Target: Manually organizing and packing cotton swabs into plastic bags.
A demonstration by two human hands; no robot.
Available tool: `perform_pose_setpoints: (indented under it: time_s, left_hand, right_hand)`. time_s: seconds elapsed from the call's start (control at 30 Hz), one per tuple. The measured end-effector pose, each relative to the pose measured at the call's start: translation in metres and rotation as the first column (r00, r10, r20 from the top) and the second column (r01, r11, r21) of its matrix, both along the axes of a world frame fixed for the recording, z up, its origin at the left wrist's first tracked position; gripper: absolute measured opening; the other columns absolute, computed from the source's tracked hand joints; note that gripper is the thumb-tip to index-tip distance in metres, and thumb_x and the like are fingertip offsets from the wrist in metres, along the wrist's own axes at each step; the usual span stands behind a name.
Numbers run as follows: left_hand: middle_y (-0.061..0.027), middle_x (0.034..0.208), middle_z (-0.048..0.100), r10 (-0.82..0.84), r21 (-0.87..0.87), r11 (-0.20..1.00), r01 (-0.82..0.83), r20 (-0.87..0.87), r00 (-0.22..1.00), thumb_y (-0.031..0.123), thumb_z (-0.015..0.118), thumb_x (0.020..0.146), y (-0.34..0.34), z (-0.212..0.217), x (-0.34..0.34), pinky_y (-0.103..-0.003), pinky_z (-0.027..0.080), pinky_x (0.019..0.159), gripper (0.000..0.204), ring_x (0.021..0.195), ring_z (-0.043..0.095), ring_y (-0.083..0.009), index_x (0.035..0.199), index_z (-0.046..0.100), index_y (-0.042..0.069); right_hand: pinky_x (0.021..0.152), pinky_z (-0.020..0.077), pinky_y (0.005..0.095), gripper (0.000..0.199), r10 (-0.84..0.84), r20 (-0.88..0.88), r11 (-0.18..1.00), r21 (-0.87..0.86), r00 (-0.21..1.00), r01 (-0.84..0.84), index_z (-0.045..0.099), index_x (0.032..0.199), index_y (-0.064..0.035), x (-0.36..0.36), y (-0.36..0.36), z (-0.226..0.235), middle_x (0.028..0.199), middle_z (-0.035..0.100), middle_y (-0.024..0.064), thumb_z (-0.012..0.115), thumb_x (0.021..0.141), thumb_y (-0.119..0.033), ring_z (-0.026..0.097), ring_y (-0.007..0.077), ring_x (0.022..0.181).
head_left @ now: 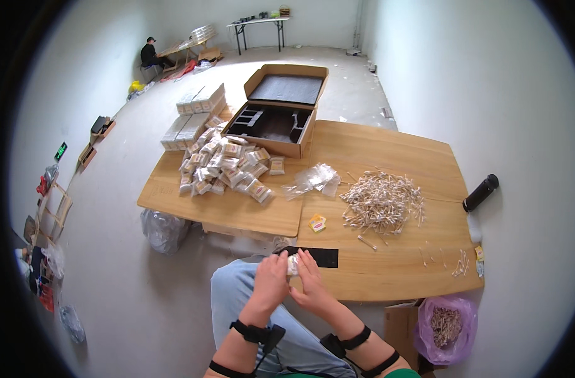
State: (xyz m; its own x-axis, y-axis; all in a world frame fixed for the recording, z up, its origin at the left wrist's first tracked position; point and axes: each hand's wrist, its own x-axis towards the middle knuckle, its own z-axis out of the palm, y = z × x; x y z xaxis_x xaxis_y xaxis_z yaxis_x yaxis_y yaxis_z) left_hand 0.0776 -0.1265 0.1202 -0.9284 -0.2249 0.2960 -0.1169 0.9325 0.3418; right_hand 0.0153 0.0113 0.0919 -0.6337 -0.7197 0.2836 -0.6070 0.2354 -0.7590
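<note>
Close to the table's front edge, my left hand (271, 278) and my right hand (310, 282) grip a small white packet of cotton swabs (292, 264) between them. Fingers cover much of it, so its contents barely show. Just beyond lies a black mat (320, 257) on the wooden table. A large heap of loose cotton swabs (383, 201) spreads to the right. Yellow-and-white label cards (317, 222) and clear plastic bags (316, 181) lie farther in. At the left is a pile of filled swab packets (227, 164).
An open cardboard box (300, 149) stands at the table's far side, beside stacked wrapped packs (185, 131). A black bottle (481, 193) is at the right edge. Below sits a purple bag (424, 321) of swabs. Far left, another person (151, 55) sits at a table.
</note>
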Motion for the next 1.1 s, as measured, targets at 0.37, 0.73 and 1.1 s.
perform_pose_setpoints:
  time_s: [0.37, 0.73, 1.1]
  left_hand:
    - [-0.0155, 0.096, 0.06, -0.174, 0.206, 0.965, 0.161, 0.045, 0.984, 0.007, 0.06, 0.079, 0.096, -0.028, 0.002, -0.045, 0.046, 0.082, 0.036, 0.093, 0.059, -0.0349, 0.114, 0.057, 0.001]
    - [-0.0194, 0.098, 0.062, -0.201, 0.38, 0.908, 0.177, 0.023, 0.979, 0.006, 0.062, 0.077, 0.098, -0.036, 0.003, -0.05, 0.048, 0.08, 0.041, 0.094, 0.059, -0.0407, 0.118, 0.057, 0.005]
    - [-0.0225, 0.109, 0.062, -0.253, 0.565, 0.808, 0.168, 0.075, 0.964, 0.007, 0.064, 0.081, 0.084, -0.05, 0.02, -0.048, 0.047, 0.089, 0.037, 0.105, 0.057, -0.0423, 0.117, 0.058, 0.003]
  right_hand:
    - [0.118, 0.0222, 0.0493, 0.071, -0.198, 0.037, 0.975, 0.11, 0.979, 0.193, 0.038, 0.137, 0.0145, 0.04, 0.093, 0.005, 0.145, 0.034, 0.0374, 0.054, 0.069, -0.002, 0.031, 0.0498, 0.138]
    - [0.118, 0.024, 0.0475, 0.074, -0.218, -0.042, 0.966, 0.133, 0.975, 0.221, 0.036, 0.141, 0.0114, 0.047, 0.098, -0.001, 0.148, 0.032, 0.0341, 0.055, 0.071, -0.003, 0.03, 0.0469, 0.14]
    - [0.112, 0.0341, 0.0484, 0.053, -0.162, -0.058, 0.981, 0.096, 0.985, 0.167, 0.055, 0.127, 0.0007, 0.043, 0.099, 0.017, 0.138, 0.05, 0.0248, 0.064, 0.076, -0.003, 0.044, 0.0425, 0.133]
